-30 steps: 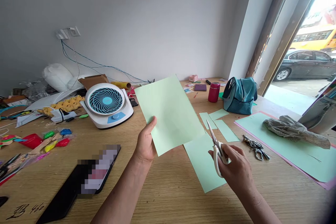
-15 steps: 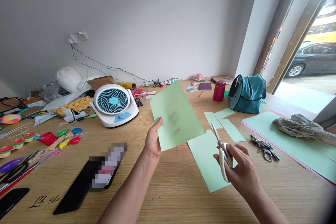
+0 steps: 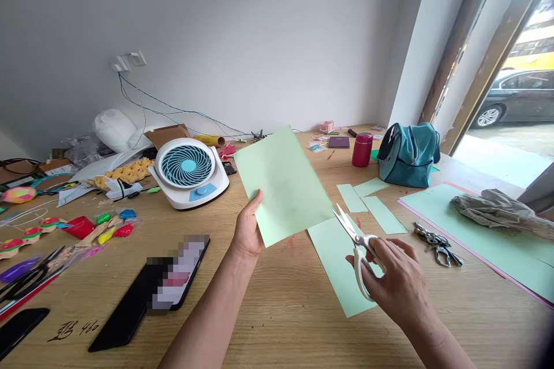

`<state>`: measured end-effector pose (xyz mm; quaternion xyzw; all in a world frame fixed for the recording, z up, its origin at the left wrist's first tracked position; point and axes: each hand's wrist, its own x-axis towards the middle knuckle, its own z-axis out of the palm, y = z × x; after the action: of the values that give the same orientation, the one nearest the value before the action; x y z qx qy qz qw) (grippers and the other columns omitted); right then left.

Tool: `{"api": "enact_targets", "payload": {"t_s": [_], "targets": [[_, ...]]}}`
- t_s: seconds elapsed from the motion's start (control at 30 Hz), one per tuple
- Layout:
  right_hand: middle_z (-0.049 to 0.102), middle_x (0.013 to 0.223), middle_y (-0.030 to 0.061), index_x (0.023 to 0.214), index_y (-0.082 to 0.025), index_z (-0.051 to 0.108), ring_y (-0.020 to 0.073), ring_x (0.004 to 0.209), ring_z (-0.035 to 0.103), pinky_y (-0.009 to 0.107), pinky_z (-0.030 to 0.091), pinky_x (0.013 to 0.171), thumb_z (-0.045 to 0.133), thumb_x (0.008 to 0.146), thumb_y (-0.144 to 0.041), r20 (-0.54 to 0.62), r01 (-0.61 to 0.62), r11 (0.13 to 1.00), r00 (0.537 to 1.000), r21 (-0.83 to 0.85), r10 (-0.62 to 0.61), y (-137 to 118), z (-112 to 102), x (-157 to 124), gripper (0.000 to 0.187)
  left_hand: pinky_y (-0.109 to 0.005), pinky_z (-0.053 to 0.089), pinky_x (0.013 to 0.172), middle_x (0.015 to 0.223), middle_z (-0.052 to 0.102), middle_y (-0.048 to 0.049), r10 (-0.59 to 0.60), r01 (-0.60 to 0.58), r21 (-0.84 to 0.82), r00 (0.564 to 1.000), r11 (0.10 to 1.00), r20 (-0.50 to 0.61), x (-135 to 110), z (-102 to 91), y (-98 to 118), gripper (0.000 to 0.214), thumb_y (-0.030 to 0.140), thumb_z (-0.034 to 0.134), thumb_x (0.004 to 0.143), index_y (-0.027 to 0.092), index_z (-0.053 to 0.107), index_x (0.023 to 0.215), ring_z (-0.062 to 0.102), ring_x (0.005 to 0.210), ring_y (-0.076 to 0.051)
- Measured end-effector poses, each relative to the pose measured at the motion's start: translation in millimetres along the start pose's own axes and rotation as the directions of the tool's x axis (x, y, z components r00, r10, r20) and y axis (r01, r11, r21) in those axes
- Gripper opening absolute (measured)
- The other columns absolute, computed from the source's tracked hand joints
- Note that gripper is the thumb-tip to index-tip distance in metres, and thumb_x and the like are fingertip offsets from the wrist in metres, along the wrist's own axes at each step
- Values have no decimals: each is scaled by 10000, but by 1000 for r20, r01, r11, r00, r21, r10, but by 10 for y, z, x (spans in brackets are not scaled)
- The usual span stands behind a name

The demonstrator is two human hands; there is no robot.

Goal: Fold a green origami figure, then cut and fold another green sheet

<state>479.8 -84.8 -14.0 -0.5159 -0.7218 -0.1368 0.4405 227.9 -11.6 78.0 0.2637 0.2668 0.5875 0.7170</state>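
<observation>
Beyond our left hand (image 3: 249,228) rises the green sheet (image 3: 283,187), gripped at its left edge, thumb in front, fingers hidden behind. We judge it light, bendable, easily creased; best held by edges. Our right hand (image 3: 400,277) grips scissors (image 3: 357,240), blades parted. Below its fingers lies a second sheet (image 3: 331,259).

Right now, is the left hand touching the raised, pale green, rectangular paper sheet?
Touching: the head view shows the left hand gripping the sheet, thumb over its left edge.
</observation>
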Motion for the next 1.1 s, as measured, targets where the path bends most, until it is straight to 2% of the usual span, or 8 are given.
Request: {"api": "enact_targets", "payload": {"t_s": [0.3, 0.73, 0.83, 0.9, 0.97, 1.0, 1.03, 1.1], "targets": [[564, 618, -53, 764, -241, 443, 144, 576, 564, 361, 405, 832, 618, 885, -361, 23, 3, 1000, 1000, -29, -3, 8, 2, -16, 245, -459, 454, 1072, 1199, 708, -131, 35, -36, 27, 999, 999, 31, -45, 20, -9, 473, 368, 586, 915, 145, 583, 1332, 648, 1153, -307], [573, 595, -62, 792, -238, 472, 128, 530, 514, 374, 411, 849, 612, 898, -324, 5, 8, 999, 1000, -39, -8, 2, 7, -18, 195, -458, 456, 1069, 1211, 702, -126, 33, -33, 20, 999, 999, 34, -59, 14, 6, 462, 366, 581, 919, 150, 585, 1327, 637, 1168, -309], [599, 598, -49, 751, -236, 480, 132, 534, 507, 387, 420, 863, 625, 890, -350, -1, -38, 999, 999, -2, 38, 7, 17, -35, 231, -459, 457, 1067, 1215, 701, -124, 30, -31, 14, 999, 999, 44, -46, 8, 7, 453, 362, 587, 916, 150, 592, 1317, 636, 1169, -310], [609, 593, -29, 710, -236, 510, 157, 572, 536, 378, 447, 808, 647, 864, -405, 19, -139, 989, 990, 59, 138, 18, 21, -44, 267, -463, 457, 1065, 1213, 701, -128, 36, -37, 22, 998, 999, 49, -40, 10, -7, 462, 362, 604, 904, 147, 595, 1312, 635, 1168, -314], [622, 603, -4, 715, -235, 577, 185, 611, 574, 343, 467, 678, 653, 844, -470, 99, -324, 924, 946, 202, 310, 40, 20, -45, 278, -462, 450, 1069, 1212, 701, -126, 73, -75, 47, 996, 996, 42, -51, 17, -46, 478, 337, 645, 875, 148, 595, 1312, 630, 1175, -315], [631, 617, 8, 756, -232, 619, 193, 613, 584, 324, 461, 606, 640, 849, -498, 168, -433, 847, 901, 308, 399, 55, 19, -39, 283, -458, 444, 1074, 1211, 702, -121, 104, -107, 68, 994, 992, 34, -66, 22, -76, 491, 317, 674, 854, 155, 596, 1311, 626, 1182, -314], [644, 638, 18, 815, -225, 652, 193, 606, 588, 310, 451, 552, 620, 861, -518, 251, -533, 734, 846, 421, 470, 72, 18, -29, 299, -454, 437, 1079, 1208, 704, -114, 139, -141, 98, 990, 985, 31, -88, 30, -112, 500, 300, 702, 833, 164, 603, 1304, 621, 1189, -313], [673, 694, 38, 896, -207, 674, 185, 592, 588, 303, 456, 517, 579, 893, -535, 415, -656, 462, 745, 596, 523, 112, 19, 1, 341, -449, 424, 1086, 1188, 715, -97, 191, -202, 192, 979, 960, 75, -151, 57, -191, 467, 299, 734, 811, 187, 644, 1255, 607, 1207, -314]]}}
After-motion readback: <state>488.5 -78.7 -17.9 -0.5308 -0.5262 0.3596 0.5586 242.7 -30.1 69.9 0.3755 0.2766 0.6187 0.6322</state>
